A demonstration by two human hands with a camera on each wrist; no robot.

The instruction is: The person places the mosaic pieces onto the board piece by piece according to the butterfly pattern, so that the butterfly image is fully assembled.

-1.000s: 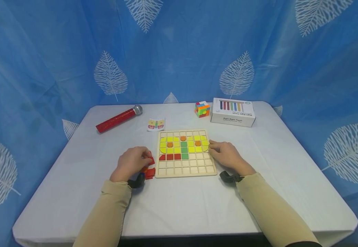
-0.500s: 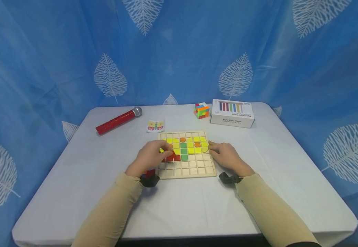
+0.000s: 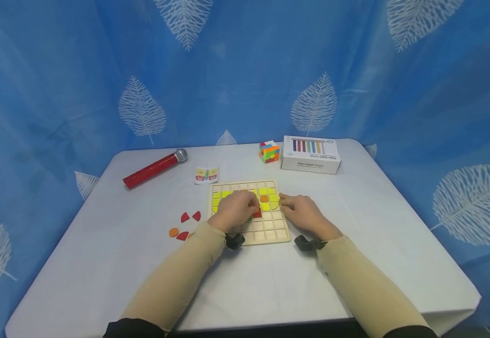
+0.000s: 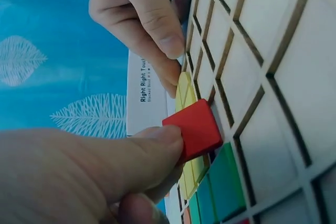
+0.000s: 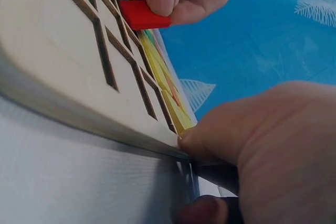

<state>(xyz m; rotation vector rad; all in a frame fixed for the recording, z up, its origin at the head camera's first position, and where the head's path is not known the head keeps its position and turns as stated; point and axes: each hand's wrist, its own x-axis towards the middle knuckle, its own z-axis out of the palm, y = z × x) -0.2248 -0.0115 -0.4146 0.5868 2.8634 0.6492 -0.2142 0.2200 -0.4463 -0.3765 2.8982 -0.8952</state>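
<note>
My left hand (image 3: 237,206) is over the middle of the wooden grid board (image 3: 266,235). Between its thumb and fingers it pinches a red square tile (image 4: 195,128), tilted close above the cells beside the green tiles (image 4: 226,187). Yellow tiles (image 3: 271,191) fill cells toward the board's far side, with an orange disc (image 3: 264,199) among them. In the head view the left hand and wrist hide part of the board. My right hand (image 3: 306,214) grips the board's right edge, its thumb (image 5: 197,142) against the rim and other fingers lower down.
Loose red quarter-round pieces (image 3: 185,217) and an orange round piece (image 3: 173,232) lie left of the board. Farther back are a red microphone (image 3: 153,170), a picture card (image 3: 206,175), a puzzle cube (image 3: 268,151) and a white box (image 3: 310,155).
My left hand has moved right, from the loose pieces beside the board to its middle, with a red tile in its fingers. The right hand stays at the board's edge.
</note>
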